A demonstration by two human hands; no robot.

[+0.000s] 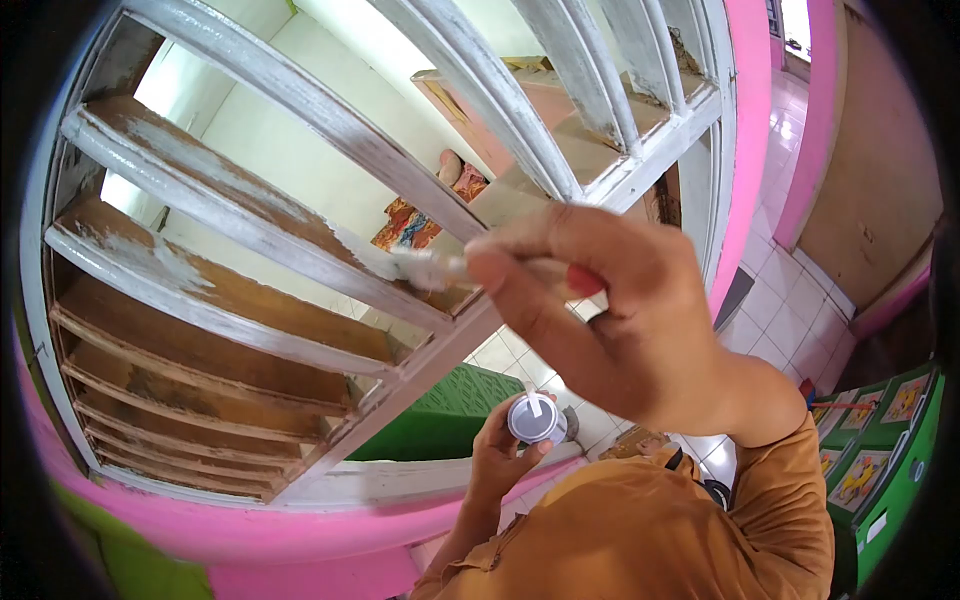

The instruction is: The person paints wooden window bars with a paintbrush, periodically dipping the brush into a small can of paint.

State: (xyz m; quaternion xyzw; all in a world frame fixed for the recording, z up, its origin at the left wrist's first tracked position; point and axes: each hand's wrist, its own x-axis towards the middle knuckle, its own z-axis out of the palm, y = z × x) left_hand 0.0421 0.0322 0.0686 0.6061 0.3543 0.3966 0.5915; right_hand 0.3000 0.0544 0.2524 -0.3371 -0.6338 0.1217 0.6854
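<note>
My right hand [610,300] is closed round the handle of a paintbrush [435,268], its pale bristles at a brown slat with patchy white paint [240,185]. The slat belongs to a wooden louvre frame. Lower down, my left hand [500,450] holds a small round paint can [532,418], upright and open at the top, with a white strip across its rim. Several upper slats [320,120] are coated white or grey, while the lowest slats [190,415] show bare brown wood.
A pink wall edge [745,130] stands right of the frame. Behind the slats are patterned cloths [410,225] in another room. Below lies a green surface [430,415]. A green cabinet with pictures [870,450] is at the right, near the tiled floor [780,300].
</note>
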